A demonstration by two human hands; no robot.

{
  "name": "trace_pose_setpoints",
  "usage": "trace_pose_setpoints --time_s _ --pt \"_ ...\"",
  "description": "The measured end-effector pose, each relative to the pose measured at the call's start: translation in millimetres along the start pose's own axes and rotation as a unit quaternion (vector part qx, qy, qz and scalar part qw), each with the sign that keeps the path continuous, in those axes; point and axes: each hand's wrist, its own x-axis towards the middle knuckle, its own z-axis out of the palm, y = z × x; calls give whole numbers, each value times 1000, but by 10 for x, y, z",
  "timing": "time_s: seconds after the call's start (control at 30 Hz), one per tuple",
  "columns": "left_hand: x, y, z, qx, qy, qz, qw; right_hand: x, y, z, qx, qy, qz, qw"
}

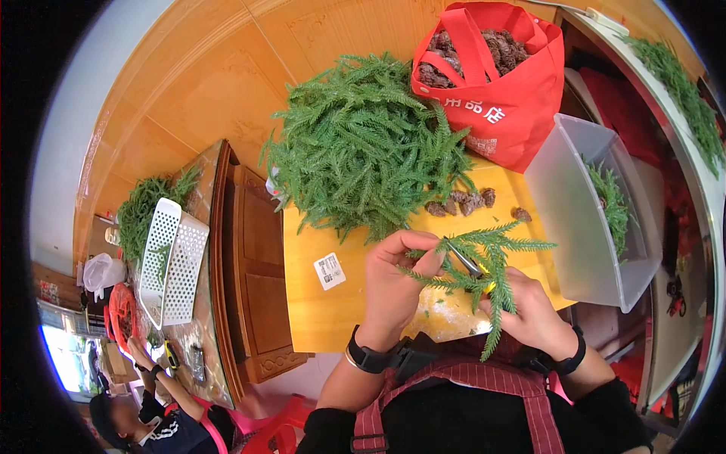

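In front of my chest, my left hand (395,286) pinches a green artificial pine sprig (499,256) by its stem end. The sprig spreads over to the right, with one frond hanging down past my right hand (535,312). That hand is closed around pliers (466,262) with yellow on the handles; the fronds partly cover them. Their metal jaws reach up to the stem beside my left fingertips. Whether the jaws bite on the stem is too small to tell. A big heap of pine sprigs (367,144) sits beyond my hands on the yellow table (310,310).
Several pine cones (469,201) lie beside the heap. Behind stands a red bag (491,113) full of cones. At the right, a translucent bin (582,219) holds greenery. A white perforated basket (185,265) rests on a side table, where another person (162,420) works. A white label (329,271) lies near left.
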Motion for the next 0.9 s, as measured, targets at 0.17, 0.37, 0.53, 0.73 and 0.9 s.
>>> trace_pose_setpoints --time_s 0.17,0.37,0.53,0.73,0.9 --pt "-7 13 9 7 12 -7 1000 10 -35 17 -14 18 -1 1000" --pt "-1 1 13 -16 19 -23 999 30 -30 40 -38 37 -18 998" --pt "14 -1 20 -38 12 -39 998 4 -7 71 -51 52 -2 997" --pt "-7 -31 2 -37 17 -29 999 2 -27 30 80 -23 118 990" --pt "5 -6 -118 -37 -62 0 997 -24 30 -44 326 -146 218 908"
